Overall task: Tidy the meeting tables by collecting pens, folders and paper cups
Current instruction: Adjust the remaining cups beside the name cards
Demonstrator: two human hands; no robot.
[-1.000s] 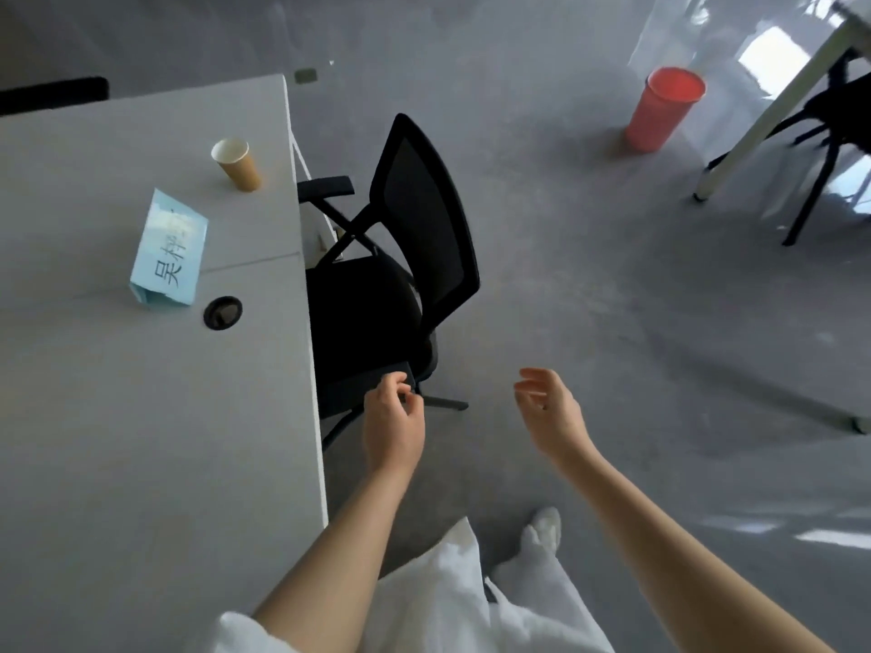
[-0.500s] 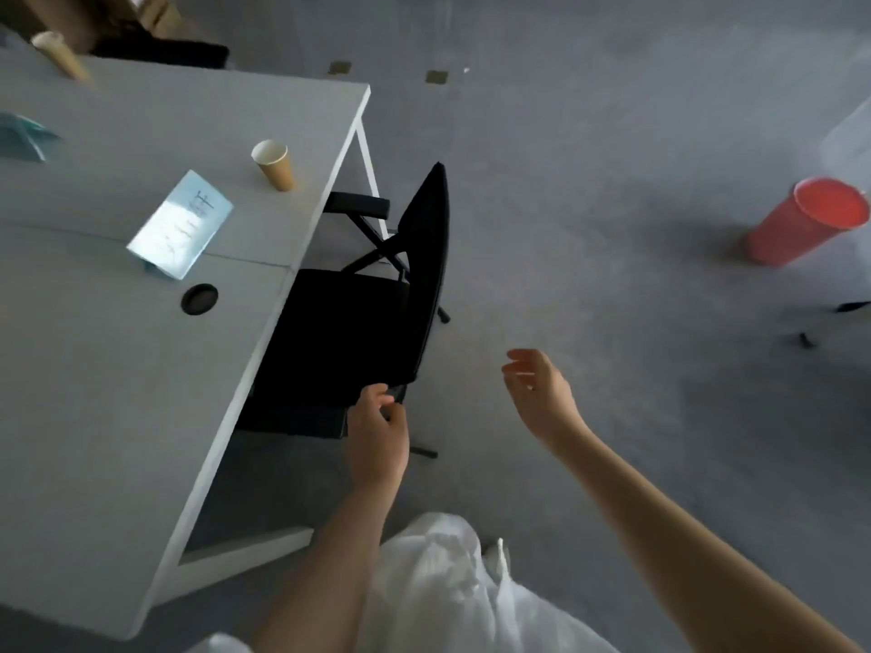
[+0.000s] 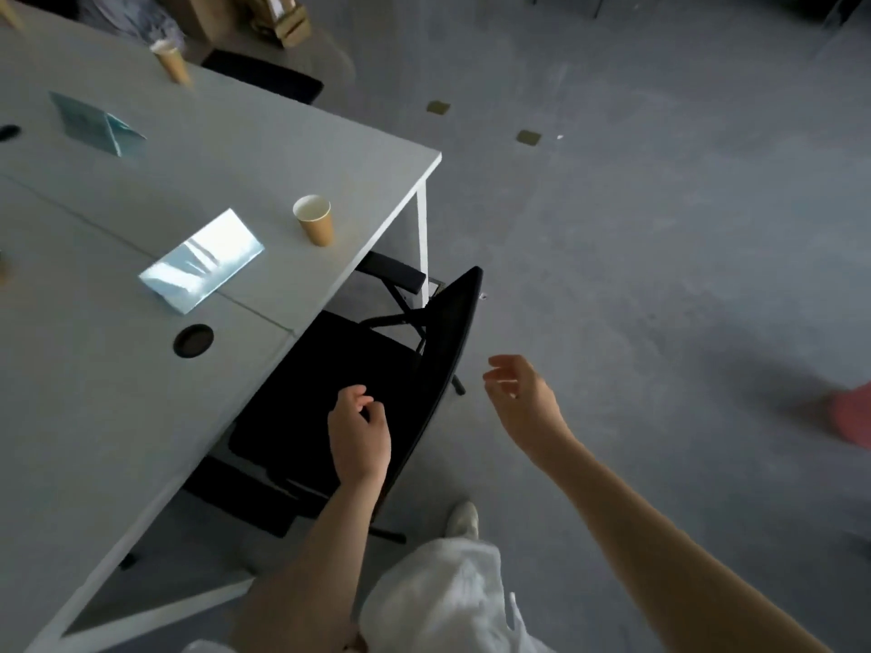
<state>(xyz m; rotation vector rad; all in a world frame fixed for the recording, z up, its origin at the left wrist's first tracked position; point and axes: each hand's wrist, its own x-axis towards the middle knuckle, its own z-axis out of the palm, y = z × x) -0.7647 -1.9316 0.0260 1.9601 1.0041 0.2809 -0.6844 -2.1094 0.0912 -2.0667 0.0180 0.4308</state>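
A paper cup [image 3: 315,221] stands near the table [image 3: 94,393] corner, likely light and crushable, best gripped mid-wall; left hand [image 3: 359,433] and right hand [image 3: 521,400] hang loosely curled, empty.

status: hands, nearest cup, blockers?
Left hand and right hand empty, loosely curled. Brown paper cup upright on grey table. Black mesh office chair between.

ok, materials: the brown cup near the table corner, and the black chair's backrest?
Small brown cup with white inside: looks like paper, matte kraft-coloured wall with a thin rolled rim. Black office chair's backrest: probably mesh fabric on a thin frame; too dark to make out a weave.
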